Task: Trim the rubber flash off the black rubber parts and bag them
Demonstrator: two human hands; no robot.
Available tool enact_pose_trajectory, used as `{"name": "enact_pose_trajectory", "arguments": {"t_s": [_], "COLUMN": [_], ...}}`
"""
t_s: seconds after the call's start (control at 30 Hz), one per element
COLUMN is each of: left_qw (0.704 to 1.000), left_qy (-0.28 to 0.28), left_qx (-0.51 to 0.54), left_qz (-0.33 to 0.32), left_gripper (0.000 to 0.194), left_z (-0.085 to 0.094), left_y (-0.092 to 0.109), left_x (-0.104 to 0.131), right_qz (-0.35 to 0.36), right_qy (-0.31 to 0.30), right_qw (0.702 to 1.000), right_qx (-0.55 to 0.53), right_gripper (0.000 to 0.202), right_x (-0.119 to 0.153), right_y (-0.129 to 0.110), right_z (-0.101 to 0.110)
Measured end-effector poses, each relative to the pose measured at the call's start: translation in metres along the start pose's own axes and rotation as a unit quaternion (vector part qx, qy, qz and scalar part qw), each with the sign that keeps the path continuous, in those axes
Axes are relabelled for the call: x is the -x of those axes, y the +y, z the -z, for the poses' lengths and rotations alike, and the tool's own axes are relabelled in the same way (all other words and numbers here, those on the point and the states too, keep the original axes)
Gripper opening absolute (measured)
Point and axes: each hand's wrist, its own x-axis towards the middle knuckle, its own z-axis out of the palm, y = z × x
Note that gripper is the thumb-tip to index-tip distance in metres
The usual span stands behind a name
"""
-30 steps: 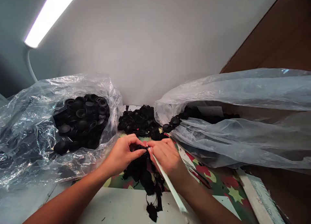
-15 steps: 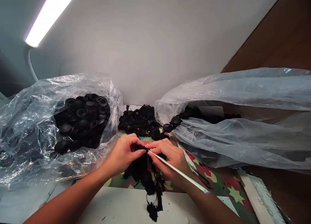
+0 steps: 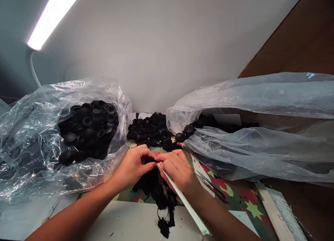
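Note:
My left hand (image 3: 137,164) pinches a small black piece (image 3: 149,160), mostly hidden behind its fingers. Touching it from the right, my right hand (image 3: 179,169) grips a long thin white stick (image 3: 184,201), whose near end points down toward the lower right. The stick's upper tip meets the black piece between the two hands. Black scraps (image 3: 156,192) lie beneath the hands, trailing over the front edge of the patterned mat (image 3: 253,204). Beyond the hands is a heap of black rubbery pieces (image 3: 150,129).
At the left, an open clear plastic bag (image 3: 31,122) holds many round black caps (image 3: 88,129). Another plastic bag (image 3: 247,91) with black pieces spreads at the right. Dark red tweezers (image 3: 214,190) lie near my right wrist. A lamp (image 3: 53,20) shines above.
My right hand has turned, swinging the stick's near end left and toward me. More of the red tweezers shows. My left hand has hardly moved.

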Motion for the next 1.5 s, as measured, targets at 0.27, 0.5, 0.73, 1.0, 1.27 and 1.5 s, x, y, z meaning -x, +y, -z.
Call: {"name": "enact_pose_trajectory", "arguments": {"t_s": [0.27, 0.5, 0.73, 1.0, 1.27, 1.5], "left_qw": [0.999, 1.000, 1.000, 1.000, 0.997, 0.978], "left_qy": [-0.001, 0.006, -0.001, -0.001, -0.007, 0.002], "left_qx": [0.037, 0.016, -0.002, -0.008, 0.075, 0.209], "left_qz": [-0.002, 0.002, 0.003, 0.004, 0.003, 0.020], "left_gripper": [0.012, 0.018, 0.023, 0.022, 0.010, 0.012], "left_z": [0.002, 0.000, 0.001, 0.000, 0.003, 0.009], "left_y": [0.000, 0.001, 0.001, 0.003, 0.001, 0.009], "left_x": [0.001, 0.002, 0.002, 0.002, 0.002, 0.001], "right_qz": [-0.142, -0.101, -0.077, 0.008, -0.053, -0.266], "right_qy": [0.019, -0.004, -0.006, -0.003, 0.080, 0.016], "right_qw": [0.984, 0.980, 0.986, 0.997, 0.995, 0.958], "right_qx": [-0.102, -0.169, -0.146, -0.077, 0.029, -0.108], "right_gripper": [0.015, 0.013, 0.012, 0.016, 0.020, 0.018], "right_x": [-0.006, -0.002, -0.005, -0.004, -0.004, -0.007], "right_y": [0.004, -0.003, -0.002, -0.003, 0.007, 0.021], "right_z": [0.014, 0.012, 0.011, 0.005, 0.006, 0.021]}}
